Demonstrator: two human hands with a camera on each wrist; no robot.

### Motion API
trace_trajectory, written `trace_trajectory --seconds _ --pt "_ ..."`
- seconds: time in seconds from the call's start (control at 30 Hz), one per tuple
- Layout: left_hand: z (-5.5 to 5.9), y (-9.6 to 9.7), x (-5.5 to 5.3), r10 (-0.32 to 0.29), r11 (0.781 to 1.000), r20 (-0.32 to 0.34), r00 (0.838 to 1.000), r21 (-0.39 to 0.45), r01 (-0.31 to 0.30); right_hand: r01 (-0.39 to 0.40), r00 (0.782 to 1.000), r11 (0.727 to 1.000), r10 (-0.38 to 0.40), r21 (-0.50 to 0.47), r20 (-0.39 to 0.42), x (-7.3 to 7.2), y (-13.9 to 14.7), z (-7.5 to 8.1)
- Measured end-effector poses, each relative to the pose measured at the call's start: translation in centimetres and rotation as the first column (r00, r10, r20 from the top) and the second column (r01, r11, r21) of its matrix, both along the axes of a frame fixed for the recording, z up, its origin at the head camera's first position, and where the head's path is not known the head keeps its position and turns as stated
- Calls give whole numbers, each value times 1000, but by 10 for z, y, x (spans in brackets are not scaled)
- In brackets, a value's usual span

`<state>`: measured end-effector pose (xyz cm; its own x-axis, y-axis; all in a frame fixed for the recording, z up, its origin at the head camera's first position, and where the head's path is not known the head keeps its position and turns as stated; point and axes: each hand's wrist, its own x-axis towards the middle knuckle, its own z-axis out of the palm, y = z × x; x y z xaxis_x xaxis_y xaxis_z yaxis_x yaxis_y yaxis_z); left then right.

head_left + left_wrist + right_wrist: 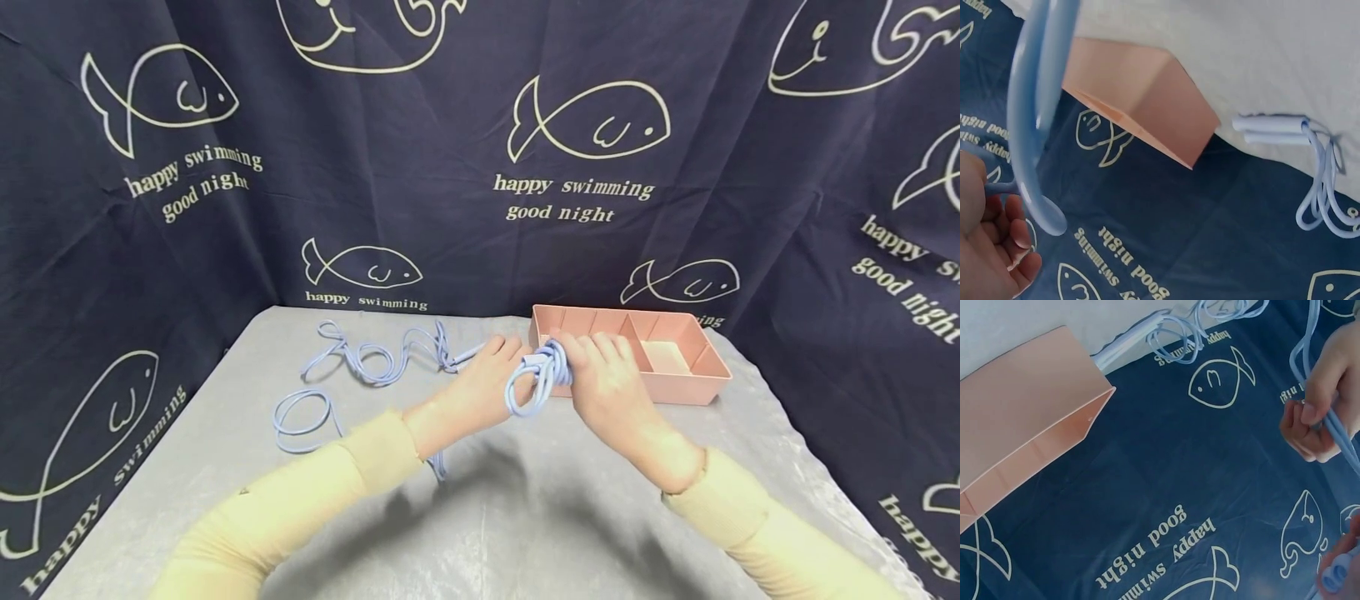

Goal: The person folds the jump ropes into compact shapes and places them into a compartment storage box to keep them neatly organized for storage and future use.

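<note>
Right hand (611,383) has its fingers wrapped round a bunched blue cord (553,364), and the left hand (491,375) is pinching a couple of its strands, so yeah, both are holding on. Cord sits between the two, off the table (495,517), loops drooping back toward the person. The box (686,388) is just past it, a bit to the right, long side running roughly left to right, so the right hand's the nearer one. More cords (380,375) lie loose over on the left.

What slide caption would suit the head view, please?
Left hand and right hand hold looped blue cord near a pink box.
</note>
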<state>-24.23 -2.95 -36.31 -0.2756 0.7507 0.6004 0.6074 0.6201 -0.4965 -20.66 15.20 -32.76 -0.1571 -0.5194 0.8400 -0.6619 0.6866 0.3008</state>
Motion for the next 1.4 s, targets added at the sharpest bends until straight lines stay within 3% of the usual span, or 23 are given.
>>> trace_trajectory --seconds 0.13,0.3,0.43,0.63,0.77,0.83,0.97,1.13,1.4 --pt "-4 2 4 -10 1000 -18 1000 19 10 18 999 1000 -17 -22 40 0 1 1" --pt "-3 0 8 22 1000 -29 999 -2 -22 60 993 998 -63 33 100 4 2 3" --pt "-4 -1 12 45 998 -79 996 -34 -48 135 983 984 -148 115 113 5 5 4" --pt "-9 3 22 16 1000 -120 993 -24 -19 265 953 954 -282 142 116 -1 7 3" --pt "-9 6 33 71 993 -136 988 -84 -83 311 938 939 -328 147 109 -6 7 0" --pt "-8 6 39 96 989 -103 990 -104 -107 330 935 933 -344 144 82 -9 7 -2" --pt "-3 5 50 108 987 -38 993 -115 -112 360 930 923 -367 138 30 -16 9 -7" --pt "8 1 60 98 986 -13 995 -131 -99 384 923 911 -385 152 -20 -22 10 -13" --pt "31 -2 63 57 989 -114 992 -131 -72 389 921 900 -385 196 -58 -25 9 -25"
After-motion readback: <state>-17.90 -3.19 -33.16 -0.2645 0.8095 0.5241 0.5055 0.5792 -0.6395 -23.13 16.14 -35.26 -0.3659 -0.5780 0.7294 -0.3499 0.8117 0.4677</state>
